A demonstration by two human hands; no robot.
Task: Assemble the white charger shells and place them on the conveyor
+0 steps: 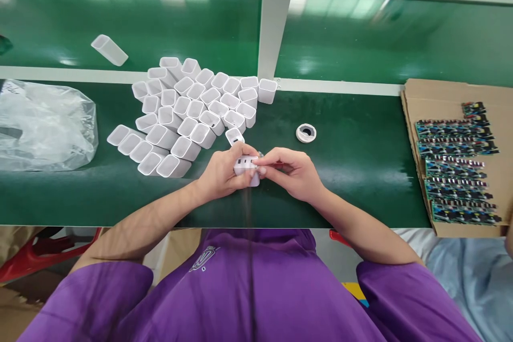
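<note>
My left hand is closed around a white plastic charger housing, its face with dark port slots turned up. At the right end of that housing, my right hand pinches with thumb and forefinger; whatever lies between the fingertips is too small to make out. Just beyond my left hand stands another white housing with a dark slot showing inside. Many open-topped white housings stand close together to the left. A white roll of tape lies to the right of my hands.
A clear plastic bag lies at the far left of the green table. One housing lies on its side behind the pale strip. At the right, rows of circuit boards sit on cardboard. A white post rises at the back.
</note>
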